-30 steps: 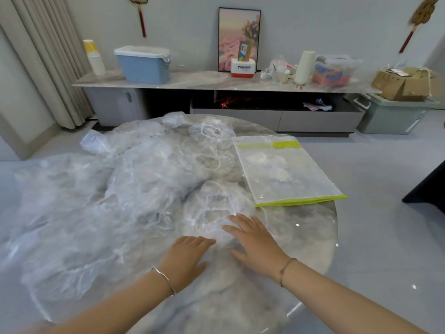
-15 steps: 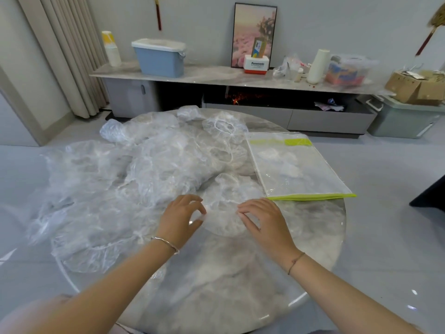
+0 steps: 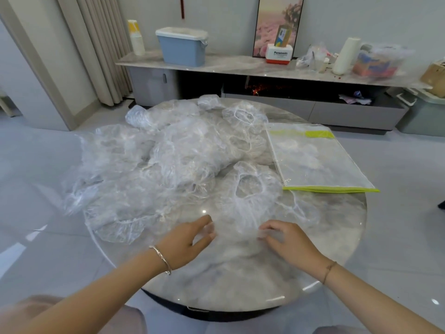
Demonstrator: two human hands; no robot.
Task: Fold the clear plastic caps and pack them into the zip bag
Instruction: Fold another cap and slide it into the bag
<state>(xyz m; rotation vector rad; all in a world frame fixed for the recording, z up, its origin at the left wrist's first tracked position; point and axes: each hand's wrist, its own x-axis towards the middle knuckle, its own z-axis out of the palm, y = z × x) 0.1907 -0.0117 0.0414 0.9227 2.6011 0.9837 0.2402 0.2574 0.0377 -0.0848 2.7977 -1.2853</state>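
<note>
Here, the pile (image 3: 156,160) covered the table's (image 3: 240,280) left side. At the front edge, the left hand (image 3: 187,242) and right hand (image 3: 289,242) pinched one cap's (image 3: 248,196) near hem, seemingly beginning its fold. Next, the hem needed lifting over evenly. The bag (image 3: 317,157) lay at the right edge.

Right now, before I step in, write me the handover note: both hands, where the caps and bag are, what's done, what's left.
Left hand: pinch grip on the near edge of the front cap.
Right hand: same grip, further right on that edge.
The cap lies spread, unfolded, on the table; pile of loose caps behind it; zip bag flat at the right, contents unclear.
Done: one cap laid out in front.
Left: fold it, bag it, then the pile.
</note>
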